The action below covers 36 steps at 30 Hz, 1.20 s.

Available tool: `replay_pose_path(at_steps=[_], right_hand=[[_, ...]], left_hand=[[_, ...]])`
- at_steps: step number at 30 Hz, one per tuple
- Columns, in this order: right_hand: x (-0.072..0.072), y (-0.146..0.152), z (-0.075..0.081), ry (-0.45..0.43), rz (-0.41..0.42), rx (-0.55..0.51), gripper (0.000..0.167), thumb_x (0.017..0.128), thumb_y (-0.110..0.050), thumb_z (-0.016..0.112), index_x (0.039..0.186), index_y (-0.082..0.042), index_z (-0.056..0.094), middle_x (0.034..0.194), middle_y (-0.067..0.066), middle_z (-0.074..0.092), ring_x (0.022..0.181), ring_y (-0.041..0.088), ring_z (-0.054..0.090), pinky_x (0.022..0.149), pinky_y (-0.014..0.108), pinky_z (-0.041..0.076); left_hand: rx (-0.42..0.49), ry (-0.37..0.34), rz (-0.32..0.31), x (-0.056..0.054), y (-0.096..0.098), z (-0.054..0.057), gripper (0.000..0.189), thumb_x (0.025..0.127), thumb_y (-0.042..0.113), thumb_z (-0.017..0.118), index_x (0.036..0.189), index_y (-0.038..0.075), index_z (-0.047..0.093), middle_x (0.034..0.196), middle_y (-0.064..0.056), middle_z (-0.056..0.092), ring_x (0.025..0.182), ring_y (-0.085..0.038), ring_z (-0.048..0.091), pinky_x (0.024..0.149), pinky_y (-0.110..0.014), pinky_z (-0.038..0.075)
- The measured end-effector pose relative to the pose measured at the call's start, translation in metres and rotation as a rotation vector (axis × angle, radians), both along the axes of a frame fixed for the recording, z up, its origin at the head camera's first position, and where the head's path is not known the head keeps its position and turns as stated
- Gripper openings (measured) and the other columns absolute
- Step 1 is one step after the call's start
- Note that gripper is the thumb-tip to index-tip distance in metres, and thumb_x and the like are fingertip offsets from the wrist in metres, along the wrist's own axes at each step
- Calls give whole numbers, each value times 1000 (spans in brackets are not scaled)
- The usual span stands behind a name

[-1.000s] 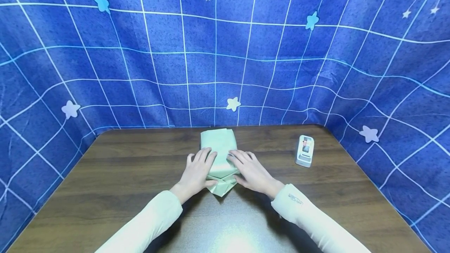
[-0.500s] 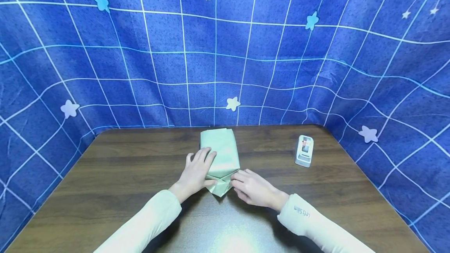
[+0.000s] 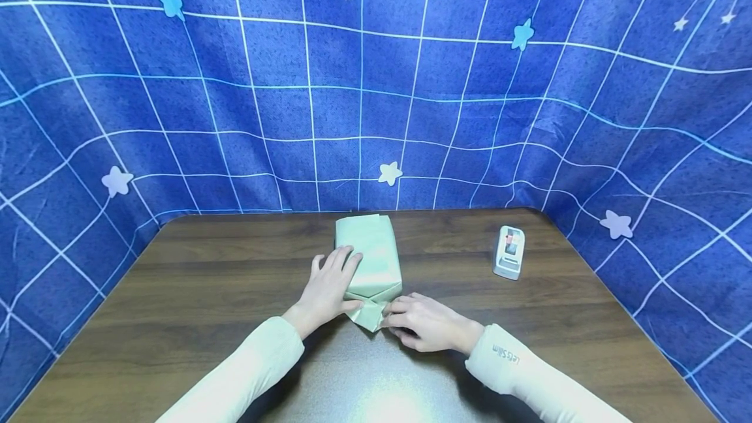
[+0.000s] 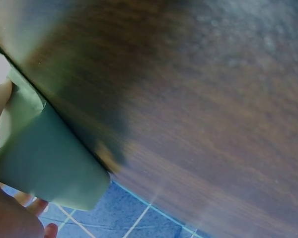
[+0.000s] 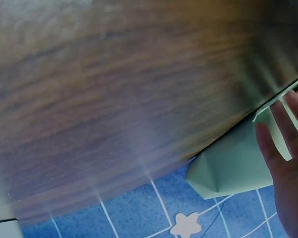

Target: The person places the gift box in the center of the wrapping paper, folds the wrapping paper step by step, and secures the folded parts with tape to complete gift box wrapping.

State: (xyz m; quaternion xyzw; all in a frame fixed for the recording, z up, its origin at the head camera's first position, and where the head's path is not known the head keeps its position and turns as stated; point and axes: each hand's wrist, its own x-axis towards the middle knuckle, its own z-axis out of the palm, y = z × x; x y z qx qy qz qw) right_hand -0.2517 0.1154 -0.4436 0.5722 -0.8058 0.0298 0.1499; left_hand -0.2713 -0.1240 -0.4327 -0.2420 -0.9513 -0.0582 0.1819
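Observation:
A box-shaped package (image 3: 373, 256) wrapped in pale green paper lies on the table, its folded flap (image 3: 369, 316) pointing towards me. My left hand (image 3: 326, 289) rests along the package's left side, with fingers over the top edge and the thumb on the near end. In the left wrist view, that thumb touches the folded paper (image 4: 22, 106). My right hand (image 3: 431, 324) is at the flap's right edge, fingertips touching the paper. Its fingers look fairly straight against the package's end (image 5: 233, 166) in the right wrist view; the thumb's contact is hidden.
A small white device (image 3: 509, 252) with a picture label lies on the right of the brown wooden table (image 3: 235, 266). A blue curtain (image 3: 270, 116) with white lines and stars surrounds the table's back and sides.
My right hand has left the package's upper right side and moved down towards me to the flap, which shifts slightly right. The left hand stays in place.

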Motion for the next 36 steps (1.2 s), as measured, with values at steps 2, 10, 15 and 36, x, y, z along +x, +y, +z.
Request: replay_pose_path(at_steps=[2, 10, 15, 36], right_hand=[[0, 0, 0, 11, 5, 19, 27, 83, -22, 59, 110, -22, 64, 113, -5, 61, 103, 11, 56, 83, 30, 46], [2, 1, 2, -2, 10, 14, 30, 84, -23, 58, 113, -22, 63, 115, -5, 61, 107, 10, 55, 86, 31, 46], [3, 1, 1, 27, 29, 50, 33, 84, -26, 58, 116, -24, 61, 116, -4, 59, 106, 10, 54, 82, 31, 46], [1, -4, 13, 85, 125, -108, 27, 78, -21, 60, 105, -20, 65, 106, -5, 62, 98, 9, 55, 77, 24, 44]], left_hand=[[-3, 1, 2, 0, 0, 0, 95, 59, 50, 80, 135, 11, 37, 139, -14, 36, 129, -28, 34, 97, -55, 27], [9, 1, -2, 0, 1, 1, 94, 59, 49, 80, 134, 11, 37, 139, -14, 36, 129, -28, 34, 97, -55, 27], [7, -8, 2, 0, 1, 1, 94, 60, 50, 79, 135, 12, 37, 139, -14, 36, 129, -28, 33, 97, -55, 26], [6, -22, 9, 1, 0, 0, 94, 61, 49, 79, 135, 12, 36, 140, -14, 35, 130, -28, 32, 97, -54, 26]])
